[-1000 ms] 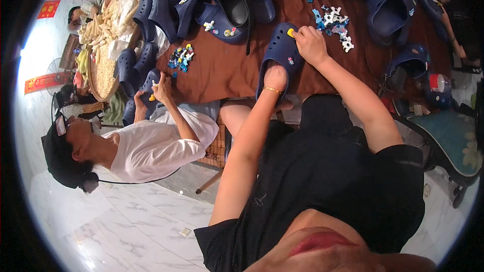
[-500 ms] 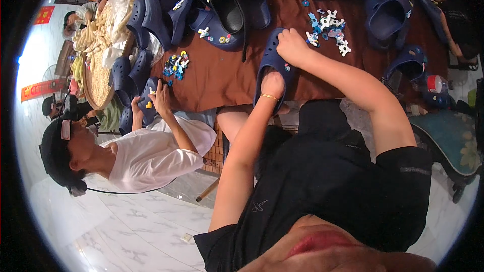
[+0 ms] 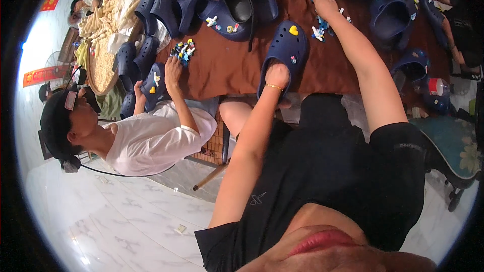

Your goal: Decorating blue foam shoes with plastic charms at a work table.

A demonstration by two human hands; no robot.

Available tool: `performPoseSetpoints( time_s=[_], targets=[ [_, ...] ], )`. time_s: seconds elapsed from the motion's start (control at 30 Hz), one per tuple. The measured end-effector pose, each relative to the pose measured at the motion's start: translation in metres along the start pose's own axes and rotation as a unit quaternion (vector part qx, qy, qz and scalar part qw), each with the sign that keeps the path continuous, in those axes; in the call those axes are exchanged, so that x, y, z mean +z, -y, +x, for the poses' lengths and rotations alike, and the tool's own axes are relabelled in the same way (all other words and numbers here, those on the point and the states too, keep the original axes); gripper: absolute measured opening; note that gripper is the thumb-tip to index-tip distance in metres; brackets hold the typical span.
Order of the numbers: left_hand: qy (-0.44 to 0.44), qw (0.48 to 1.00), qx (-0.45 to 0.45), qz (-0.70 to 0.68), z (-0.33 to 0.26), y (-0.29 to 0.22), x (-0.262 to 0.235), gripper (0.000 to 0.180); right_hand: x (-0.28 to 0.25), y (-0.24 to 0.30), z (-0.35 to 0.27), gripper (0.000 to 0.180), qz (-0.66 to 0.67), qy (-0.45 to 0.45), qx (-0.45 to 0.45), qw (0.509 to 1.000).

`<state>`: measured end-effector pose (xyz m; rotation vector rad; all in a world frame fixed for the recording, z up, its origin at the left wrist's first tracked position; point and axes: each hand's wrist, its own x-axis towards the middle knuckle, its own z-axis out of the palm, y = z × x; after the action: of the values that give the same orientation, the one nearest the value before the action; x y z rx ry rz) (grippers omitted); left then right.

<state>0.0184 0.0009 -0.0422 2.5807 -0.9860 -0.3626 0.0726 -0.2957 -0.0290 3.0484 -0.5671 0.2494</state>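
Note:
My left hand (image 3: 277, 76) is pushed into the opening of a navy foam clog (image 3: 286, 42), holding it up at the table's near edge; its fingers are hidden inside. A yellow heart charm sits near the clog's toe, and a small pale-pink charm is on its side. Farther right, my right hand (image 3: 327, 8) reaches down at a pile of small blue and white shoe charms (image 3: 319, 33), its fingers bent together. A little blue charm (image 3: 311, 0) shows beside the fingertips; whether anything is pinched cannot be seen.
Navy clogs (image 3: 227, 24) with charms and a black clog (image 3: 236, 0) lie at the far side; more clogs (image 3: 393, 17) stand right. At left, a co-worker in white holds a decorated clog (image 3: 153, 86) by another charm pile (image 3: 182, 50). A bottle (image 3: 436, 86) lies at right.
My right hand has left the clog and moved right and away to the charm pile. A yellow heart now shows on the clog's toe. The co-worker's hand has moved to the left charm pile.

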Motion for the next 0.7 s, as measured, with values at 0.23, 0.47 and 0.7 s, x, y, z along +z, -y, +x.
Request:
performPoseSetpoints(
  time_s=[0.23, 0.47, 0.7],
  targets=[
    [-0.019, 1.0, 0.018, 0.007, 0.004, 0.003, 0.007, 0.021, -0.005, 0.018, -0.02, 0.015, 0.035, -0.056, -0.034, 0.997],
    [-0.015, 1.0, -0.008, 0.004, 0.003, 0.0, 0.002, 0.02, -0.043, 0.055, -0.099, 0.008, 0.306, -0.203, -0.071, 0.927],
    [-0.024, 0.999, 0.023, 0.025, 0.001, -0.001, -0.004, 0.017, -0.041, 0.081, -0.138, 0.007, 0.211, -0.231, -0.133, 0.94]
  ],
)
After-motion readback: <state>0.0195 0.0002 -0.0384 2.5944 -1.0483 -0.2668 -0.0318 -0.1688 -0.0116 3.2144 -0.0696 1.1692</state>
